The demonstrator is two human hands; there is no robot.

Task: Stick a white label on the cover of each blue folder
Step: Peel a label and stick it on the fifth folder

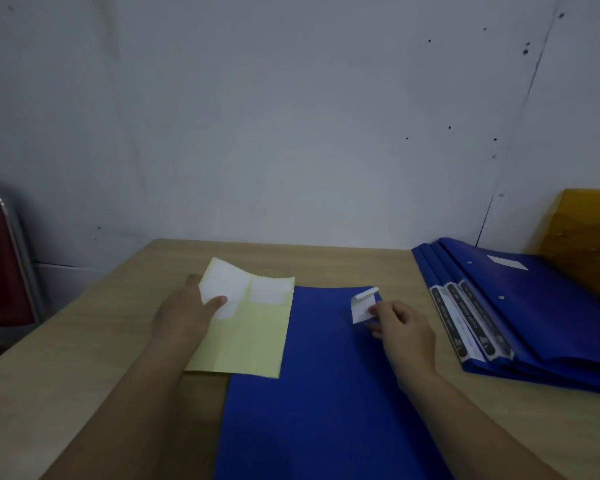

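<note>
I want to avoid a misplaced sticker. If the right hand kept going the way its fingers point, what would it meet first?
Probably the white label the right hand already pinches, then the blue folder cover beneath; height above it is unclear.

Wall (pixel 291 116): plain, pale grey-white, dimly lit, marked with scattered small dark specks, mostly toward the upper right. A thin dark crack or seam (pixel 520 109) runs down the wall at the right, ending behind the counter. Counter (pixel 84 358): light wood-grain surface, its far edge set against the wall. Chair (pixel 0 258): dark red back with a metal frame, standing beyond the counter's left edge. Yellow-brown wooden board (pixel 589 233): at the far right, by the wall.
</note>
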